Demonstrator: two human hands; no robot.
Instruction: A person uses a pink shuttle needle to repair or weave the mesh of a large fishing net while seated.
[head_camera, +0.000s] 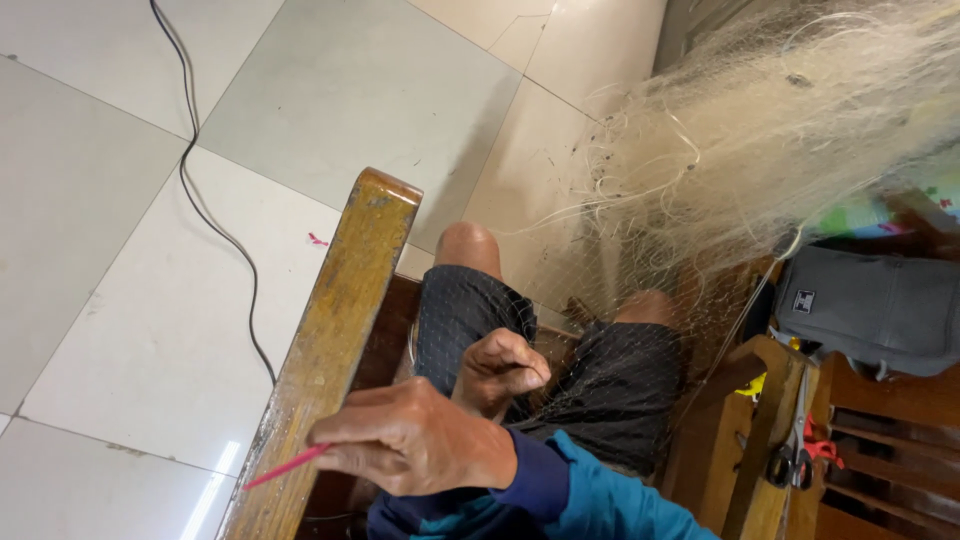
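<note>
We look down on a floor of large pale glossy tiles (330, 90) with thin dark joints, and a thin black cable (205, 215) winds across it from the top edge towards the wooden furniture. A worn yellowish wooden armrest (335, 340), scuffed and speckled, runs diagonally up from the lower edge to the middle of the view.

The person sits with bare knees and dark shorts (600, 385), and a fine, pale, nearly see-through fishing net (770, 130) pours down from the upper right in a thick bundle, then spreads thin over the lap.

The left hand (415, 440), coming out of a blue sleeve with a navy cuff (570, 485), lies just beside the armrest. Its fingers are curled in and pinch a slim pink netting needle (285, 467) that sticks out to the left across the armrest. The right hand (500, 372) sits just above it over the lap, closed into a loose fist; it seems to grip the thin mesh of the net, though the strands there are too fine for us to be sure.

To the right, a grey fabric bag (870, 305) rests on dark wooden furniture, and a pair of scissors with dark handles (797, 450) hangs against a wooden post near a bit of red cord (822, 448).
</note>
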